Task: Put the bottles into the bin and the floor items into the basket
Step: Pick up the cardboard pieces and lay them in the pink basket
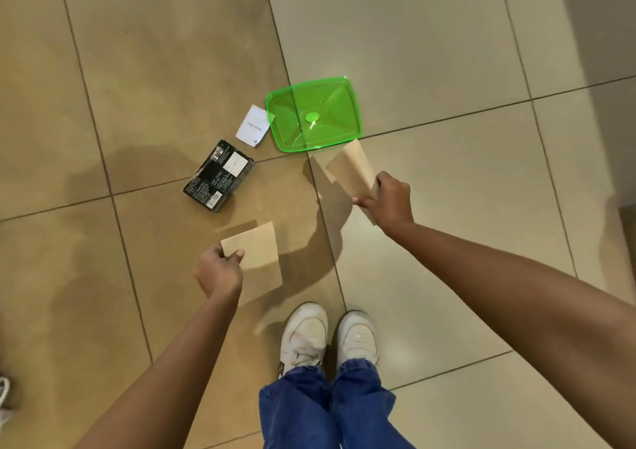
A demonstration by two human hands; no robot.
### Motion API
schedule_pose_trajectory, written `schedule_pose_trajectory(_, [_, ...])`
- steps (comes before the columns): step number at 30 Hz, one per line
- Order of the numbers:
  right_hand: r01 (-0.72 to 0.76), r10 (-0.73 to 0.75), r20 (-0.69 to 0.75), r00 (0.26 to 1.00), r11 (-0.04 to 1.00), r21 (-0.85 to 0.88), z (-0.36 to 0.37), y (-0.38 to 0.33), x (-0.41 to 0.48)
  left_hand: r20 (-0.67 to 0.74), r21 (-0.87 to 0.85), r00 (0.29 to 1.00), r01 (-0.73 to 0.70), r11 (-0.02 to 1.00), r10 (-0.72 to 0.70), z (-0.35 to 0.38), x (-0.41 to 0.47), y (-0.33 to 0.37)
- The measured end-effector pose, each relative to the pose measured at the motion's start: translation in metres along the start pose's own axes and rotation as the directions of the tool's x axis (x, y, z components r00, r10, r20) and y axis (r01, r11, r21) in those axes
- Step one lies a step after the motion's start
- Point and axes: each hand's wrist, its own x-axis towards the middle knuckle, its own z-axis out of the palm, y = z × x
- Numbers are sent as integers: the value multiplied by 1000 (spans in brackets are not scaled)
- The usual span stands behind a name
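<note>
Floor pickup, I judge: left hand [220,271] pinches a cardboard piece [256,255], right hand [389,200] grips a second piece [354,166]; black box [220,176], white card [252,125], green lid [313,114] on tiles [137,70]; next needs the unseen basket.

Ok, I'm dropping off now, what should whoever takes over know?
Left hand pinches a tan card; right hand grips a second tan card, both held above the floor.
On the tiles: black box, white card, green plastic tub.
No bin, basket or bottles in view.
Left: both cards into the basket, then probably those three floor items.
</note>
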Motion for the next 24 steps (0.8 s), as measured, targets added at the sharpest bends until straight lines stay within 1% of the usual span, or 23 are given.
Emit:
schedule_pose_trajectory(3, [-4, 5, -27, 1000, 998, 55, -54, -30, -33, 39, -108, 999, -28, 994, 32, -36, -39, 46])
schedule_pose_trajectory(5, [-36, 48, -73, 996, 988, 151, -92, -52, -54, 78, -187, 996, -35, 982, 51, -59, -66, 78])
schedule_pose_trajectory(8, [-74, 116, -114, 987, 944, 322, -158, -88, -92, 106, -301, 986, -88, 950, 125, -100, -113, 130])
schedule_pose_trajectory(12, [-40, 132, -160, 978, 875, 482, -241, -125, -144, 141, -378, 967, -147, 914, 214, -153, -177, 190])
schedule_pose_trajectory(15, [27, 120, -251, 960, 857, 514, -306, -148, -185, 147, -378, 931, -259, 889, 333, -197, -228, 234])
schedule_pose_trajectory(17, [83, 107, -320, 941, 846, 526, -350, -161, -213, 148, -425, 901, -314, 849, 407, -227, -263, 262])
schedule_pose_trajectory(21, [185, 79, -458, 886, 844, 504, -423, -174, -267, 130, -453, 841, -421, 786, 525, -276, -322, 302])
schedule_pose_trajectory(24, [229, 92, -549, 831, 842, 488, -467, -175, -303, 160, -492, 788, -458, 740, 594, -301, -370, 327])
